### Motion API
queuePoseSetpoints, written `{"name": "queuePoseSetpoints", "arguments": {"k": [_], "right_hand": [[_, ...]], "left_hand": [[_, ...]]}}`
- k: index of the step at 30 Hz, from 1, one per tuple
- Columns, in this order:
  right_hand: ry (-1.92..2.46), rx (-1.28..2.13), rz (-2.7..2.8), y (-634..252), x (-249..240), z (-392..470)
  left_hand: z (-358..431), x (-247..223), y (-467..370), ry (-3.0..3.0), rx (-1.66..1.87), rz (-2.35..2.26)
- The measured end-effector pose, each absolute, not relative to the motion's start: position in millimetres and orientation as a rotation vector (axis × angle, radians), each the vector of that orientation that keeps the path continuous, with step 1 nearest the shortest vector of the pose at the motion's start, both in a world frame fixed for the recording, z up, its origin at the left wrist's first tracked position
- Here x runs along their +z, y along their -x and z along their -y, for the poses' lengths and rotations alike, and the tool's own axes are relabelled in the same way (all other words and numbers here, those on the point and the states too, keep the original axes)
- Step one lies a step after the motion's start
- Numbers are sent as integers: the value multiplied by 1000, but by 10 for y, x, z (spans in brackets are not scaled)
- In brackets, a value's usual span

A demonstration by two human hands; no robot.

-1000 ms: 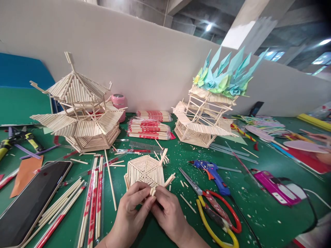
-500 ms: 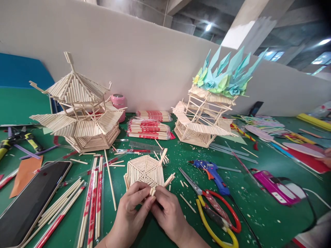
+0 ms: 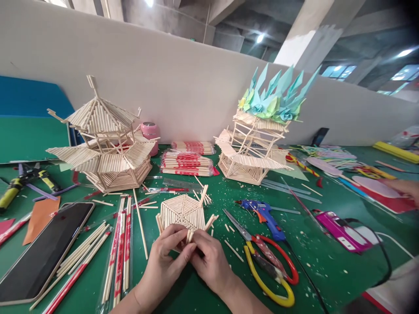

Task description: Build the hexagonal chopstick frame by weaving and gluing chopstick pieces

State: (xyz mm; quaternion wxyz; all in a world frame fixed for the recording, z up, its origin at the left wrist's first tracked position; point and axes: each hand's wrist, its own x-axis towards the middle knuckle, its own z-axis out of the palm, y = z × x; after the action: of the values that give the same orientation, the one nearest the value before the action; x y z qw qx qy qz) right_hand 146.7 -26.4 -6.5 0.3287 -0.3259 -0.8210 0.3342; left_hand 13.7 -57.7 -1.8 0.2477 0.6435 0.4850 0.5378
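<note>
A small hexagonal panel of wooden chopstick pieces (image 3: 183,211) lies on the green table in front of me. Short upright stick pieces stand at several of its corners. At its near edge, my left hand (image 3: 166,257) and my right hand (image 3: 211,257) meet, with fingertips pinched around short chopstick pieces (image 3: 190,236). My fingers cover that near corner, so where the pieces touch the panel is hidden. To the right of my hands lie scissors (image 3: 237,224) with red and yellow handles, and beyond them a blue glue gun (image 3: 270,220).
Two stick pavilions stand behind, a roofed one (image 3: 101,161) at left and one topped with paper leaves (image 3: 248,161). Wrapped chopsticks (image 3: 186,163) lie between. A phone (image 3: 49,248) and loose sticks are at left, a pink power strip (image 3: 340,231) at right. Another person's hand (image 3: 404,187) shows far right.
The view has shifted slightly. My hands stay together at the panel's near edge, and the pinched pieces now tilt a little differently. The other person's hand reaches further in at far right.
</note>
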Motion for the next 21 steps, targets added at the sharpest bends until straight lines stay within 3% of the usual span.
{"name": "queuePoseSetpoints", "arguments": {"k": [14, 21], "right_hand": [[860, 838, 2094, -1607, -3, 303], [908, 794, 2103, -1541, -75, 316]], "left_hand": [[840, 70, 30, -1716, 1207, -1603], [806, 69, -54, -1701, 1195, -1536]]}}
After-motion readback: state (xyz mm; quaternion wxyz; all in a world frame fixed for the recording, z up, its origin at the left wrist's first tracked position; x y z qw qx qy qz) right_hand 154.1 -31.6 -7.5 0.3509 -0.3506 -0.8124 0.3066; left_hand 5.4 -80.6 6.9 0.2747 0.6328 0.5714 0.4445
